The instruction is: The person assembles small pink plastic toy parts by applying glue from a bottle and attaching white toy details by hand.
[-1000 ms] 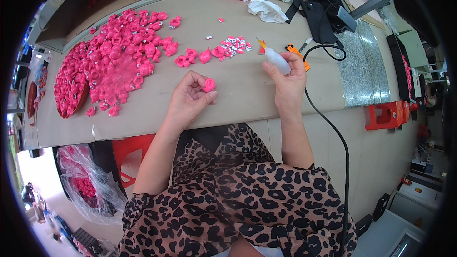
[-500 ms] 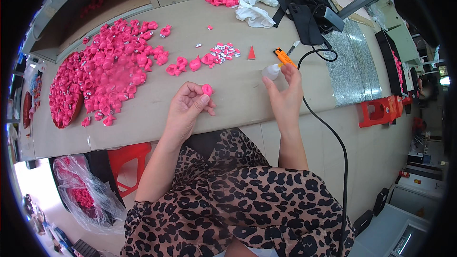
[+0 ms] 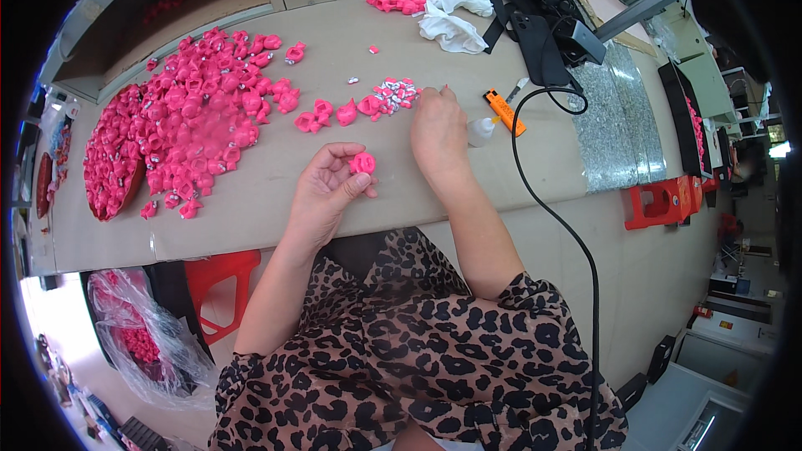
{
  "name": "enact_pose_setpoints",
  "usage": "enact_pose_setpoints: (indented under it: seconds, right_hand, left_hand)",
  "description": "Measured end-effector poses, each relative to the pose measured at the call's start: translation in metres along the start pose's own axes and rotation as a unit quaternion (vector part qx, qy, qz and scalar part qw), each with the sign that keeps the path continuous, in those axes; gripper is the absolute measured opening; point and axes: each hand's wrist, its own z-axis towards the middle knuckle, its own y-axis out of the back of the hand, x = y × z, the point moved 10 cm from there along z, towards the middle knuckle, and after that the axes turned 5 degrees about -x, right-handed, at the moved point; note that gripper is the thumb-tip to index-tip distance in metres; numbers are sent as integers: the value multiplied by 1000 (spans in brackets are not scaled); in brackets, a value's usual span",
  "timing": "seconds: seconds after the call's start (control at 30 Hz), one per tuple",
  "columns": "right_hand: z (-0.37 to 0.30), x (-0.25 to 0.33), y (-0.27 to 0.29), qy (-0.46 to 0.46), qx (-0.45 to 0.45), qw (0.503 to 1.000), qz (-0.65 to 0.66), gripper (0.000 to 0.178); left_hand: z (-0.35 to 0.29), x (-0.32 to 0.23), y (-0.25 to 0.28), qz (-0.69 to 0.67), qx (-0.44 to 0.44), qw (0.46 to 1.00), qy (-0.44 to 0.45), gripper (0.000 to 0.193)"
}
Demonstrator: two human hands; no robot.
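Note:
My left hand (image 3: 326,188) pinches a small hollow pink plastic piece (image 3: 362,164) between thumb and fingers, just above the table. My right hand (image 3: 440,132) reaches down to the tabletop, its fingers closed together and its fingertips mostly hidden behind the hand. Beside those fingertips lies a small pile of pink and white bits (image 3: 396,95). The red triangular piece is out of sight where the right hand now is. A small white squeeze bottle with a yellow tip (image 3: 481,132) sits to the right of that hand. Several loose pink pieces (image 3: 314,116) lie beyond my left hand.
A big heap of pink pieces (image 3: 200,100) covers the table's left side. An orange cutter (image 3: 505,113) lies near a black cable (image 3: 535,188) that crosses the table edge. White crumpled tissues (image 3: 452,29) and a black bag (image 3: 535,0) are at the back.
My right hand has let go of the squeeze bottle, which now rests on the table, and moved left to where the red triangle lay. My left hand still holds the pink piece.

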Motion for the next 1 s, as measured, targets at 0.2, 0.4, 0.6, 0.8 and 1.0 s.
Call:
enact_pose_setpoints:
  seconds: [0.2,0.4,0.6,0.8,1.0]
  right_hand:
    - [-5,-1,12,14,-57,998,19,8]
    - [-52,11,11,-113,102,869,472,15]
    - [-68,20,1,-137,169,814,538,13]
    - [-69,22,2,-124,171,832,512,13]
    - [-69,24,6,-97,158,854,487,13]
  left_hand:
    - [1,5,4,-54,-8,998,29,23]
    - [2,4,10,-39,-38,998,14,19]
    - [1,0,9,-13,-37,999,-8,19]
    - [0,-1,7,5,-36,999,-24,19]
    - [-1,-2,6,13,-42,998,-33,19]
